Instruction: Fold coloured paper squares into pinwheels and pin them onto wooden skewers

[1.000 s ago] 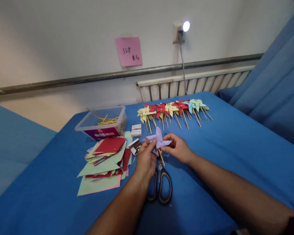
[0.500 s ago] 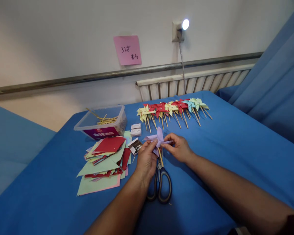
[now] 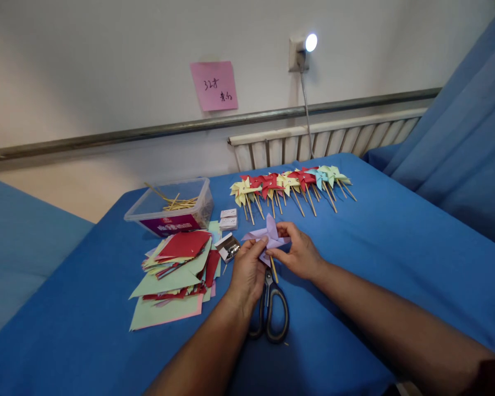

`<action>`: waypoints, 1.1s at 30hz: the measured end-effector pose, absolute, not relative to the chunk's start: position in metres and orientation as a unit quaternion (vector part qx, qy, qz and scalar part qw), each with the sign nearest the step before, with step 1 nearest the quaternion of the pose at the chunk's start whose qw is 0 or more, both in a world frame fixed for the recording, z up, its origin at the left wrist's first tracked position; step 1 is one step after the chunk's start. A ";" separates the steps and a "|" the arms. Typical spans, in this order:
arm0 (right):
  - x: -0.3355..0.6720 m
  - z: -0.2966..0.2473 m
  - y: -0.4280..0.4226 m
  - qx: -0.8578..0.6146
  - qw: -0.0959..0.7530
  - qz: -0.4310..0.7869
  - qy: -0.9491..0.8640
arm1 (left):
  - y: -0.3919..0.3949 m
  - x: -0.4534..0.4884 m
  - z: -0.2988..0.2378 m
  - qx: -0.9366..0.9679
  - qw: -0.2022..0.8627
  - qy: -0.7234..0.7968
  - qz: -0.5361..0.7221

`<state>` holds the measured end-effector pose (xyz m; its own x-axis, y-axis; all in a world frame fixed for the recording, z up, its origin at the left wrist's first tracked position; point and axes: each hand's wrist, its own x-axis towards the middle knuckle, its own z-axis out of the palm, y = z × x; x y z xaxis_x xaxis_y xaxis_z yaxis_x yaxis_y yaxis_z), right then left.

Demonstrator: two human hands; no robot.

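Steadying a purple pinwheel just below centre frame
Left hand pinches near its middle; right hand curls at one blade, grip unclear. Best pinch firmly without creasing the paper.

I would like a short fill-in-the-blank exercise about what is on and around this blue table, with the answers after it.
The left hand holds a purple paper ____.
A dark-handled pair of ____ lies on the blue table.
The clear plastic box holds thin yellowish ____.
The note on the wall is ____.

Missing words: pinwheel; scissors; sticks; pink.
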<state>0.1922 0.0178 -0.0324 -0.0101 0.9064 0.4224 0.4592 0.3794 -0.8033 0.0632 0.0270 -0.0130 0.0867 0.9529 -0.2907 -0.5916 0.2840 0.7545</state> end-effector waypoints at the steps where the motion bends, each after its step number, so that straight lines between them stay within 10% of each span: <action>1: 0.193 -0.033 0.018 -0.509 0.489 0.231 -0.669 | 0.027 0.063 -0.014 0.235 0.700 0.390 0.550; 15: 0.194 -0.035 0.028 -0.559 0.550 0.357 -0.508 | 0.032 0.059 -0.008 0.236 0.692 0.397 0.555; 22: 0.183 -0.026 0.016 -0.469 0.405 0.641 -0.454 | 0.036 0.055 -0.010 0.262 0.661 0.406 0.574; 33: 0.178 -0.033 0.015 -0.404 0.432 0.671 -0.448 | 0.035 0.056 -0.008 0.261 0.671 0.400 0.568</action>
<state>0.1783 0.0146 -0.0331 -0.3005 0.9411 -0.1548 -0.2185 -0.2259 -0.9493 0.0558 0.0353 -0.0080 0.0365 0.9700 -0.2403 -0.5532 0.2198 0.8035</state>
